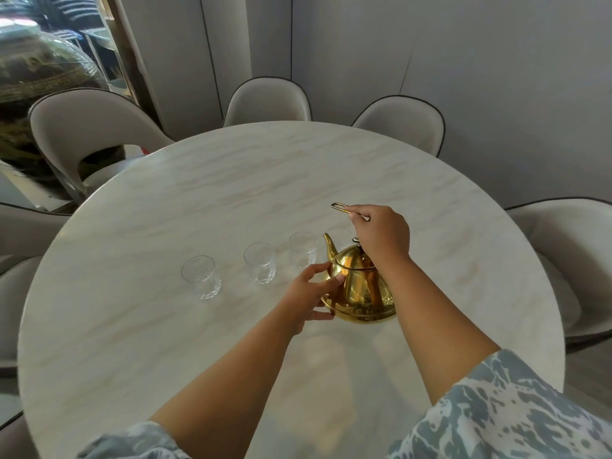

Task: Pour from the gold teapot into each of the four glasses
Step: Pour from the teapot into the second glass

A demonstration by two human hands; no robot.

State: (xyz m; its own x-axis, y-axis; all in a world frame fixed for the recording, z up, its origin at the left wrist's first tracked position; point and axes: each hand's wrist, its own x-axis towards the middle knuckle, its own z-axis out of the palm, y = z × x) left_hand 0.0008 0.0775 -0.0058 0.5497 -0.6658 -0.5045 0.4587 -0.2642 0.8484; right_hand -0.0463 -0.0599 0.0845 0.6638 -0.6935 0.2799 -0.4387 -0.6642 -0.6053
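Note:
The gold teapot (359,286) stands on the round marble table (231,193), right of centre, spout pointing away toward the far glasses. My right hand (381,235) is closed on its thin wire handle, raised above the lid. My left hand (313,289) cups the pot's left side, fingers touching the body. Three clear glasses show in a row to the left: one (201,276), a second (260,267), a third (303,250) close to the spout. A fourth glass (338,235) is partly hidden behind the spout and my right hand.
Pale upholstered chairs ring the table: at far left (89,127), far centre (268,101), far right (404,127) and right (563,246). A glass door with stones behind it lies at the upper left. Patterned sleeves cover my upper arms.

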